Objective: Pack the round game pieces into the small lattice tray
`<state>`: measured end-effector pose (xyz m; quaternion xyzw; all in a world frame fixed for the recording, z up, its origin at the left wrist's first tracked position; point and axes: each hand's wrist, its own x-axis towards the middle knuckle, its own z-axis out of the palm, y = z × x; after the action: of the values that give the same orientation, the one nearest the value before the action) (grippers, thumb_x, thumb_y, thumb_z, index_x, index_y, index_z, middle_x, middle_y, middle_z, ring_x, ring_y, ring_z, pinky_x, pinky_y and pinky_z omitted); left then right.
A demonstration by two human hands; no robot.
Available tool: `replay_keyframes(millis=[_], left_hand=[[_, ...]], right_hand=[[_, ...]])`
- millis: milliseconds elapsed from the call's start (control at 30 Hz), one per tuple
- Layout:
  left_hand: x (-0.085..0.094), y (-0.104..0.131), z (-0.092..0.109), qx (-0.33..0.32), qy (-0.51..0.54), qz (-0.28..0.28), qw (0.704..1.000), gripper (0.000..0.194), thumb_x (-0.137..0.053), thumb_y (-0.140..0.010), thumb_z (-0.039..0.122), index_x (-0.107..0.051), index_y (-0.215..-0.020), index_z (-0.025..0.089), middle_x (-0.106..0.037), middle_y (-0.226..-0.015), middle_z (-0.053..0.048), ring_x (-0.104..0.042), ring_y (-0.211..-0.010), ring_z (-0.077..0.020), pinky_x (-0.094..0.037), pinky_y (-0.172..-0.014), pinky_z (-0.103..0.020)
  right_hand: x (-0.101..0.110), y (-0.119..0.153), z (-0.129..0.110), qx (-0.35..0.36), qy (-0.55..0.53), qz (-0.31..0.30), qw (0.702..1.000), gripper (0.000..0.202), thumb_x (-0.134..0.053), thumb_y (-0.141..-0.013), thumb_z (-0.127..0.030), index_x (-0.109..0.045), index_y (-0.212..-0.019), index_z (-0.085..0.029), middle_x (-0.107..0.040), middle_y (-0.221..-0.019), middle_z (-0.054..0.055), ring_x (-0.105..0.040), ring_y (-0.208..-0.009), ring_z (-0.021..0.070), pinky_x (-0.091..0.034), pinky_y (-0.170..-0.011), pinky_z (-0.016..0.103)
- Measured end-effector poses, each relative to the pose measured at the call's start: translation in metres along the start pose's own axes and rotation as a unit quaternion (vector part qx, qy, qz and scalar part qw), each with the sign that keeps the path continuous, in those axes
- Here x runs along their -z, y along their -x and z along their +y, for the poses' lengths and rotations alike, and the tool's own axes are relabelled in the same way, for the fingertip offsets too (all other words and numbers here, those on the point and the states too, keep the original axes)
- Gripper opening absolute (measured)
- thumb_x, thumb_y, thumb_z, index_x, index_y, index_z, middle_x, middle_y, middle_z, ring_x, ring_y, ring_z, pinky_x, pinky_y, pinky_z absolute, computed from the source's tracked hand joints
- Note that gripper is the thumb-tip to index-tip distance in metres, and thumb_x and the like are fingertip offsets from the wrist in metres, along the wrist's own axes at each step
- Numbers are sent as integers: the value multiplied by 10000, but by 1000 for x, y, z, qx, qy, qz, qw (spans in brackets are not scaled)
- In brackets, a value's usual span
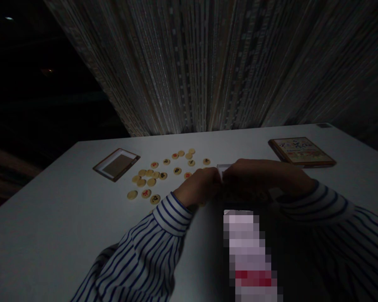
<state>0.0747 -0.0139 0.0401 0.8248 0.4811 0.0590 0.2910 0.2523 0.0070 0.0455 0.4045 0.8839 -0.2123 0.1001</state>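
My left hand (203,185) is closed near the middle of the white table, its fingers in shadow. Against it, my right hand (264,174) curls over from the right with its fingers bent down. A pale straight edge (224,166) shows between and behind the hands; what it belongs to is hidden by them. Chinese chess pieces (163,175) lie loose beside my left hand, round and pale wood, some marked in red or black, others with a blank side up. What either hand grips is too dark to make out.
An open shallow tray or lid (116,164) with a brown frame lies at the left of the white table (91,235). A flat wooden-framed box (302,151) with a printed top lies at the right. Behind the table hangs a string curtain (192,67). A pixelated pale strip (248,251) covers the lower middle.
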Motion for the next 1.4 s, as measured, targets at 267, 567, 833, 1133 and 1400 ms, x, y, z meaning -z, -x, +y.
replay_keyframes(millis=[267, 567, 833, 1133, 1400], left_hand=[[13, -4, -15, -24, 31, 74, 997, 104, -486, -769, 233, -547, -734, 157, -614, -669, -11, -542, -583, -108, -380, -530, -217], [49, 2, -25, 1, 8, 182, 983, 196, -469, -798, 288, -609, -835, 155, -672, -792, -47, -604, -694, -144, -436, -615, -232], [47, -14, -9, 35, -128, 136, 982, 247, -514, -782, 334, -645, -916, 174, -683, -874, -77, -613, -783, -186, -427, -680, -269], [23, -15, -7, 49, -186, 113, 975, 323, -542, -765, 396, -615, -981, 167, -670, -940, -117, -601, -899, -238, -432, -728, -307], [13, -23, -13, 39, -217, 104, 970, 204, -522, -771, 316, -650, -848, 177, -686, -848, -102, -627, -810, -230, -437, -650, -296]], right_hand=[[17, 12, -1, -27, 46, 49, 997, 243, -429, -787, -209, -670, -802, -185, -660, -691, 38, -535, -556, 127, -338, -504, 250], [35, 20, -4, -51, 94, 160, 981, 286, -421, -803, -254, -675, -918, -190, -691, -863, 62, -614, -774, 190, -390, -640, 283], [45, 16, -10, -45, 86, 180, 979, 292, -421, -813, -278, -665, -948, -192, -684, -878, 70, -608, -805, 195, -382, -645, 282], [38, 15, -5, -71, 105, 160, 979, 263, -415, -805, -282, -654, -893, -216, -677, -856, 62, -602, -766, 199, -353, -597, 289], [36, 14, -6, -68, 121, 160, 977, 255, -414, -809, -281, -649, -890, -224, -674, -838, 53, -606, -747, 195, -335, -568, 276]])
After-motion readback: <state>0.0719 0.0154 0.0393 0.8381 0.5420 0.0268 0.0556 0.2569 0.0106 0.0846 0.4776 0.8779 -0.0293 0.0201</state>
